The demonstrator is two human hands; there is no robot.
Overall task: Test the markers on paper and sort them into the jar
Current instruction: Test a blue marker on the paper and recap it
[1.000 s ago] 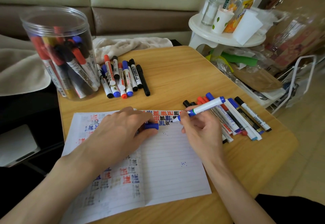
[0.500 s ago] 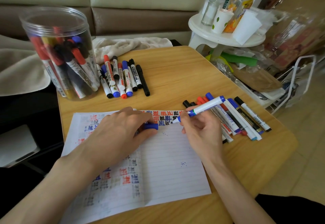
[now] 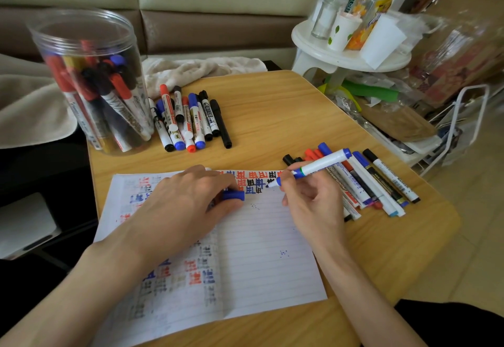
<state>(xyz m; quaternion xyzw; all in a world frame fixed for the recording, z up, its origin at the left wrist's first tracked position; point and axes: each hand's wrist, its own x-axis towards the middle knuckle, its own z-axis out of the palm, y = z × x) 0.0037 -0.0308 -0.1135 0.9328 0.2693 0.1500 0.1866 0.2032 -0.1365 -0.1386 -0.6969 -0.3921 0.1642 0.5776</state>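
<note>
A lined paper sheet (image 3: 261, 259) covered with red, blue and black test marks lies on the wooden table (image 3: 272, 106). My right hand (image 3: 311, 205) grips an uncapped blue marker (image 3: 319, 165), its tip touching the paper near the top marks. My left hand (image 3: 188, 207) rests on the paper and holds the blue cap (image 3: 233, 195) between its fingers. A clear plastic jar (image 3: 92, 82) holding several markers stands at the table's far left corner. One group of markers (image 3: 191, 120) lies beside the jar, another pile of markers (image 3: 365, 180) lies right of the paper.
A beige cloth (image 3: 196, 70) lies behind the table by the sofa. A white round stand (image 3: 349, 55) with cups and bottles is at the far right, with clutter and a wire rack (image 3: 463, 117) below it.
The blue marker's tip has shifted slightly on the paper. Both hands stay in nearly the same place.
</note>
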